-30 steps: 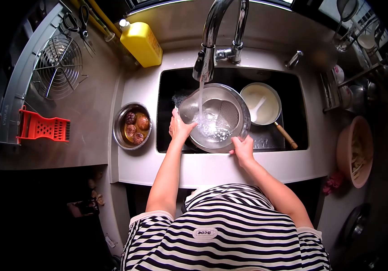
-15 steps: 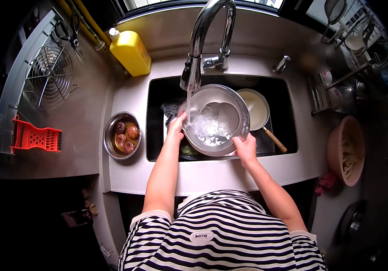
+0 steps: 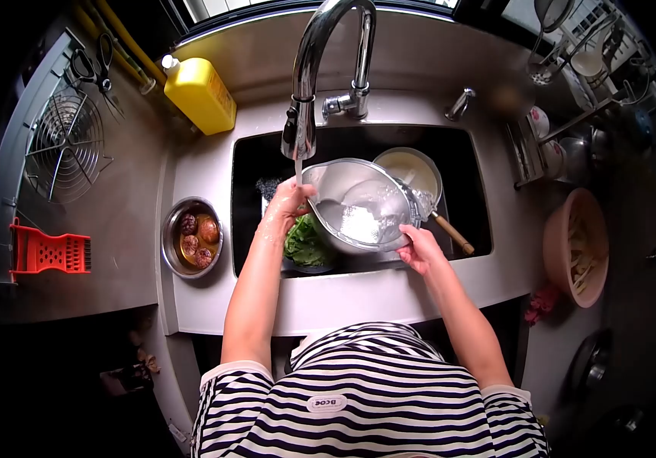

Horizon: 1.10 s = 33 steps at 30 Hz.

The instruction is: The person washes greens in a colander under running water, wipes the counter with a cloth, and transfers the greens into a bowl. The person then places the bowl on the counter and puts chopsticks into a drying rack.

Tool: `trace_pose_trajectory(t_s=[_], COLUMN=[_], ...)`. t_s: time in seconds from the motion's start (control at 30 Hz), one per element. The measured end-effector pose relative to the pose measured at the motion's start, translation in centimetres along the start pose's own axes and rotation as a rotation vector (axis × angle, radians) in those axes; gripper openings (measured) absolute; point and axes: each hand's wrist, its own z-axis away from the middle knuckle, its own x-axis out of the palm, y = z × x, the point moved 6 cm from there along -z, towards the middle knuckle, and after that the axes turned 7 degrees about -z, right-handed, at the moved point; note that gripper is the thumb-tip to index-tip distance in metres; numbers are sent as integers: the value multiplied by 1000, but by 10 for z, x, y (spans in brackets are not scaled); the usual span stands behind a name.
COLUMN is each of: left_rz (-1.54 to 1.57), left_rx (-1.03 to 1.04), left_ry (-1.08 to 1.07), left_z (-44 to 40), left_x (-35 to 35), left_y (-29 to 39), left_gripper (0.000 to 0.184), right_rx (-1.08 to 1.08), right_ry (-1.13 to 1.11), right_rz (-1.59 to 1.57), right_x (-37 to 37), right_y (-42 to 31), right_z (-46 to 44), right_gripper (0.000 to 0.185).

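Observation:
Over the sink (image 3: 465, 183) I hold a metal draining bowl (image 3: 332, 179), tilted down toward the right. My left hand (image 3: 290, 200) grips its left rim, close under the faucet (image 3: 303, 114), and water runs over that hand and wrist. My right hand (image 3: 422, 248) is closed on the lower right rim. Water inside the bowl is churned and bright, and some spills over the right edge. Leafy greens (image 3: 306, 243) show below the bowl at the left. Behind it stands a pot (image 3: 408, 160) with pale liquid and a wooden handle, partly covered by the bowl.
A steel bowl of mushrooms in liquid (image 3: 194, 248) sits left of the sink. Farther left are a red grater (image 3: 53, 250) and a wire rack (image 3: 67, 145). A yellow jug (image 3: 200, 95) stands behind. On the right is a pink basin (image 3: 565, 248) with pale pieces inside.
The draining bowl has tipped toward the right, and water now spills from its right side. The leafy greens beneath have come into fuller view. The whole view has shifted slightly.

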Motion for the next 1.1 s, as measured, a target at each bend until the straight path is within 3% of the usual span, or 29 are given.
trace_pose_trajectory(t_s=[0.03,0.1,0.2,0.23,0.3,0.33,0.37,0.43,0.5,0.6,0.9,1.1], left_rz=[53,-32,-83,-95,-122,-201,-201,-690,-751,-861,-949,-936], left_rx=[21,10,299,326,591,588,737,828,957,1171,1451,1460], left_ry=[-206,-30,80,102,116,181,227,455,378,248,-59,-23], left_z=[-10,7,21,38,55,49,42,79,91,115,163,167], left_x=[-4,-11,2,13,33,37,45,90,121,161,215,217], left_y=[-3,8,26,35,54,50,46,68,69,60,31,27], left_gripper=[15,14,16,30,45,54,53,58,65,65,49,51], right_rx=[15,85,169,168,181,163,144,167,192,105,50,48], right_ry=[-32,-61,-46,3,36,38,40,56,-3,-393,-242,-212], right_rz=[12,-2,-13,-22,6,38,72,160,134,-575,-373,-297], right_x=[3,7,1,0,0,0,1,7,3,35,-45,-53], right_y=[3,9,24,30,35,35,35,41,57,49,73,83], right_z=[-3,-9,-27,-32,-43,-51,-60,-85,-104,-91,-52,-47], right_gripper=[24,25,22,21,16,17,17,19,22,26,30,32])
